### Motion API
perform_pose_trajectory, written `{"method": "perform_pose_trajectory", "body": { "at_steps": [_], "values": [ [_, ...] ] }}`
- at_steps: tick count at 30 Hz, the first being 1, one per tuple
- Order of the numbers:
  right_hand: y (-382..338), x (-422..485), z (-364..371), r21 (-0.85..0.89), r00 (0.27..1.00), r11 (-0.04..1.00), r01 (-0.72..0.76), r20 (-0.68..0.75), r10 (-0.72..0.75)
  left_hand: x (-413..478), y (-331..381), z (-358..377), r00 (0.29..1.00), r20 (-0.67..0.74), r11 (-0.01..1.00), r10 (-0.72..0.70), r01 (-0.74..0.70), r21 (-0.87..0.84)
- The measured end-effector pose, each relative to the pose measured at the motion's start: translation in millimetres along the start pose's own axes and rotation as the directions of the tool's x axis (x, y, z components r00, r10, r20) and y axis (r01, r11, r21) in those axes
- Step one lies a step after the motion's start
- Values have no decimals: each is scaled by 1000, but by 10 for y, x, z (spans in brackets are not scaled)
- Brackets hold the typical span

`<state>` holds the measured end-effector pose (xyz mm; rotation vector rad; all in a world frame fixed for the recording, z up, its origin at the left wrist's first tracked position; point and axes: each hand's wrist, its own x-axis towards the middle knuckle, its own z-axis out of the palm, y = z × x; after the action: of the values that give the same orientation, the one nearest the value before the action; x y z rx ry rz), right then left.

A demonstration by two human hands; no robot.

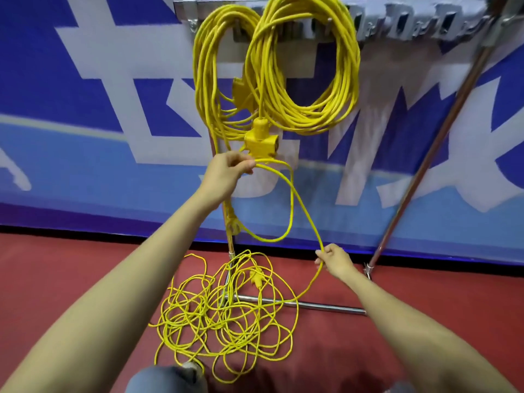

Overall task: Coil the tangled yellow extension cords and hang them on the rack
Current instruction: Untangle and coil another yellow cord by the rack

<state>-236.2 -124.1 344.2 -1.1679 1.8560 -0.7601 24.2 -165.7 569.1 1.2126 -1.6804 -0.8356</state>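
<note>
Coiling is the step in hand, and by my judgement an early one. At left, the left hand [229, 171] is curled round the first loops of a yellow cord [292, 211], gathered just below a yellow socket block [259, 140]. Above it, 2 finished coils [303, 66] hang from the rack [397, 21] on the far side. On the red floor [56, 279], near the rack's foot, lies the tangled pile [226, 307], loose and crossing itself, with a plug [256, 279] on top. To the right, the right hand [336, 260] pinches the same cord low down, where it runs from the loops toward the pile. Most of the length is not yet gathered. The next move probably calls for the right hand to carry a fresh length up to the left hand, letting cord slide through the fingers so snags in the pile shake out rather than tighten.
</note>
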Motion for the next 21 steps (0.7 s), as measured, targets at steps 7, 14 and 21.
{"method": "perform_pose_trajectory", "body": {
  "at_steps": [7,14,21],
  "values": [
    [-1001,45,-585,98,907,957,272,-358,-221,-187,-610,380,977,-66,979,-202,203,15],
    [-1889,-366,-1257,-221,835,888,402,-310,-455,-316,-572,586,963,15,957,-270,267,112],
    [-1664,-756,-1441,-663,967,745,71,-138,-215,-623,-290,920,972,76,974,-224,222,35]
  ]
}}
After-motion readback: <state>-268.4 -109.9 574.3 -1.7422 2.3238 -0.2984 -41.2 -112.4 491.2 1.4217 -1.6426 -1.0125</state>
